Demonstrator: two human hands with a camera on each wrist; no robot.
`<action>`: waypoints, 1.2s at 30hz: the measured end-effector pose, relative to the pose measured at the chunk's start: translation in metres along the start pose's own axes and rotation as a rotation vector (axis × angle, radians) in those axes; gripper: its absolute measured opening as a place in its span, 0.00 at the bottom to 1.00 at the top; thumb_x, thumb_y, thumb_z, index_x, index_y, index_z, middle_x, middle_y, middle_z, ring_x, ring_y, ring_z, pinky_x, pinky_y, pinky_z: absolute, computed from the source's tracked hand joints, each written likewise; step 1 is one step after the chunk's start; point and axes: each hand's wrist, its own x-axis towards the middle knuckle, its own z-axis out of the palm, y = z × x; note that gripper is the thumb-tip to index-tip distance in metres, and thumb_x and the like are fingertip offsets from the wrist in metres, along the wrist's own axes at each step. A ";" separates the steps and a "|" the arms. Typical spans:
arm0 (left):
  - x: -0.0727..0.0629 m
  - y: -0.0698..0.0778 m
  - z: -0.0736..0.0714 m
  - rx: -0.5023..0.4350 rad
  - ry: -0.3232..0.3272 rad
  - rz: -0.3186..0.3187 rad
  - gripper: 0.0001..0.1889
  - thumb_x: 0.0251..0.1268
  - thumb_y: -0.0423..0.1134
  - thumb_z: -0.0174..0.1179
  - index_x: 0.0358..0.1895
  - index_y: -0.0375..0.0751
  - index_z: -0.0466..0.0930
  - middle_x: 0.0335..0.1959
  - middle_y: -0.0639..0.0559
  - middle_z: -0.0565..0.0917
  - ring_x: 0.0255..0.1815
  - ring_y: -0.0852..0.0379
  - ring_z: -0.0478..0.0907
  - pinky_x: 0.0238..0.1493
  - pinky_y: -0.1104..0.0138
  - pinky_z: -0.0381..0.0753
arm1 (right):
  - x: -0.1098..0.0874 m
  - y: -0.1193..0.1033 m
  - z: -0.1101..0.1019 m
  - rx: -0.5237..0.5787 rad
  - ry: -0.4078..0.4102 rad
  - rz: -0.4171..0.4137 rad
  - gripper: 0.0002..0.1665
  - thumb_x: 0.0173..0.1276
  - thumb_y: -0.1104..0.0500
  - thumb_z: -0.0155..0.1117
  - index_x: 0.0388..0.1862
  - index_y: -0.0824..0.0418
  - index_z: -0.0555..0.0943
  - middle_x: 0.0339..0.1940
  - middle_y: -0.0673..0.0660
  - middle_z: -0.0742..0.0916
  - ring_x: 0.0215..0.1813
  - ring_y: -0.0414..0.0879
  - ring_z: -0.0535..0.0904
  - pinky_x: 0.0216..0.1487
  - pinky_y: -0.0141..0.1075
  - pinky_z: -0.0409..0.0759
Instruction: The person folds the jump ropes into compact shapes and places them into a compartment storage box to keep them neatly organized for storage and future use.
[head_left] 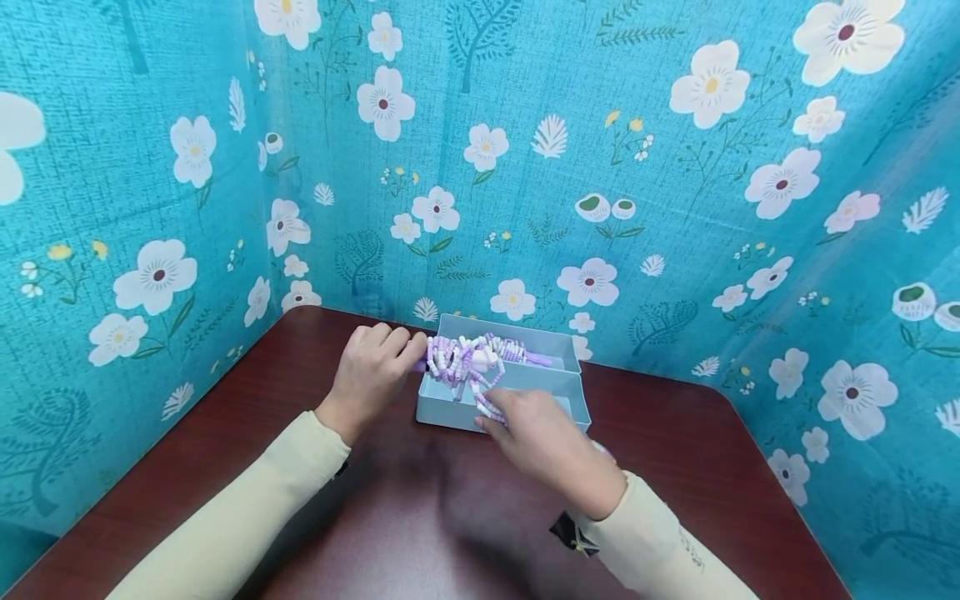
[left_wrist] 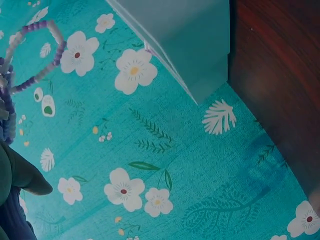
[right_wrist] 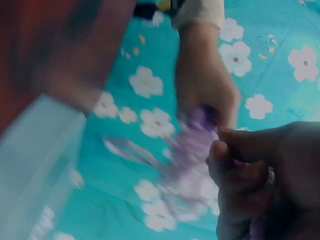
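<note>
My left hand point(head_left: 373, 367) grips one end of a purple rod point(head_left: 419, 366), at the left of the box in the head view. Several purple and white beaded bracelets point(head_left: 442, 360) hang bunched round the rod. My right hand point(head_left: 543, 437), in front of the box, pinches a beaded bracelet point(head_left: 487, 406) between thumb and fingers. In the right wrist view the bunch is blurred, with the right hand point(right_wrist: 255, 180) close beside it. One bead loop point(left_wrist: 61, 52) stands out from the bunch in the left wrist view.
A light blue box point(head_left: 446, 412) stands open on the dark red-brown table point(head_left: 390, 517), directly behind the hands. More beaded strands point(head_left: 512, 350) and a purple piece point(head_left: 537, 359) show at its rear section. A turquoise flowered cloth point(head_left: 525, 233) hangs behind the table.
</note>
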 end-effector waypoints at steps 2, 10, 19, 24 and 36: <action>0.000 0.002 0.000 -0.002 -0.011 0.029 0.06 0.66 0.37 0.62 0.40 0.40 0.78 0.26 0.46 0.75 0.25 0.48 0.71 0.26 0.58 0.71 | 0.002 0.000 -0.012 -0.075 0.026 -0.059 0.11 0.63 0.54 0.71 0.37 0.58 0.82 0.16 0.44 0.75 0.20 0.38 0.71 0.24 0.32 0.72; -0.003 0.009 -0.001 -0.072 -0.047 0.156 0.11 0.56 0.30 0.67 0.42 0.43 0.79 0.29 0.49 0.76 0.28 0.51 0.71 0.30 0.60 0.72 | 0.015 0.021 -0.048 0.038 0.088 -0.291 0.14 0.57 0.58 0.75 0.43 0.58 0.87 0.35 0.49 0.88 0.35 0.38 0.84 0.38 0.32 0.81; 0.003 0.014 -0.005 -0.296 0.147 0.264 0.09 0.64 0.26 0.51 0.36 0.42 0.80 0.29 0.51 0.80 0.30 0.51 0.75 0.33 0.59 0.74 | 0.027 0.061 -0.032 0.395 0.200 -0.463 0.11 0.56 0.60 0.73 0.39 0.56 0.85 0.31 0.43 0.84 0.32 0.37 0.76 0.33 0.29 0.76; 0.008 0.019 -0.012 -0.371 0.182 0.250 0.06 0.65 0.30 0.54 0.36 0.42 0.81 0.30 0.51 0.81 0.31 0.52 0.75 0.35 0.60 0.75 | 0.036 0.065 -0.007 0.539 0.287 -0.497 0.19 0.67 0.44 0.56 0.33 0.58 0.82 0.25 0.47 0.80 0.26 0.39 0.72 0.28 0.31 0.73; 0.012 0.023 -0.014 -0.392 0.267 0.098 0.05 0.66 0.32 0.55 0.36 0.39 0.81 0.30 0.49 0.82 0.29 0.51 0.76 0.30 0.58 0.74 | 0.033 0.041 0.064 1.080 0.245 -0.263 0.25 0.79 0.51 0.44 0.41 0.76 0.72 0.36 0.50 0.80 0.40 0.37 0.74 0.41 0.29 0.75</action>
